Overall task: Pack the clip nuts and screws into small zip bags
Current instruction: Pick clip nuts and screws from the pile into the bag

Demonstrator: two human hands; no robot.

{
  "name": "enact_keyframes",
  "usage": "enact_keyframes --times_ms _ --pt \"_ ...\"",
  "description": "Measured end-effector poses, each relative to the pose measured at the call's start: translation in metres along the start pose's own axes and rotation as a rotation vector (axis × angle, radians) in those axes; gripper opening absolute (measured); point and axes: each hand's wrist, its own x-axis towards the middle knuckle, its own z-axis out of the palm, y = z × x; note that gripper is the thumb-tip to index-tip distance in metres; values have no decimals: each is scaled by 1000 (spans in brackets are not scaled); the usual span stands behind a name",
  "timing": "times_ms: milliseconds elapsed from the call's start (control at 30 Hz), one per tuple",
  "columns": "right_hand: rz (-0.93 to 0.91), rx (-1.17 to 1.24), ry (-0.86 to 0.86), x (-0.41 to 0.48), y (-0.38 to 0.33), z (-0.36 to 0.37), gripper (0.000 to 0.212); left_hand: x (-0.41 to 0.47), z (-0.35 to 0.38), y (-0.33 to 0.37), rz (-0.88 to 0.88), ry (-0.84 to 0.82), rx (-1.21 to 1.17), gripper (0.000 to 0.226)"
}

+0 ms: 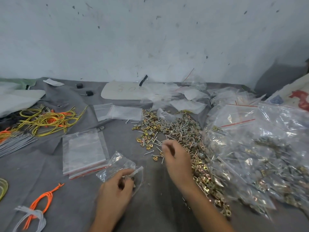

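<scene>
At the worktop's near left corner lie orange cords (43, 200) and grey cords (31, 215). Just past them the left hand (115, 191) grips the mouth of a small zip bag (117, 162) with curled fingers. The right hand (175, 158), blurred, hangs with bunched fingertips over the loose pile of clip nuts and screws (173, 129); whether it pinches anything cannot be told. A stack of empty bags (83, 148) lies left of the pile and filled bags (260, 148) crowd the right edge. Yellow wires (46, 119) lie towards the far left, and a white card (123, 91) sits by the far edge.
</scene>
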Motion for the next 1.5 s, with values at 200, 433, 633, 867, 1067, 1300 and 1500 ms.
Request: enact_keyframes --times_ms 200,433,633,867,1067,1300,1500 --pt "51 117 -170 -85 -17 34 2 -2 -2 1 3 -9 -11 36" --pt "-85 -122 -235 -92 -10 42 12 -4 -3 9 12 10 14 34" --pt "-180 -205 -389 -88 -4 48 33 -4 -1 9 21 14 32 40" --pt "-162 -200 -273 -38 3 0 16 -2 -1 7 22 22 28 30" --pt "-10 -631 -149 65 40 -63 13 -3 -1 5 33 17 25 29" --pt "25 -824 -256 92 55 -64 11 -3 -1 5 0 16 29 27" --pt "-31 -948 -291 98 53 -60 17 -3 -2 8 -10 2 53 23"
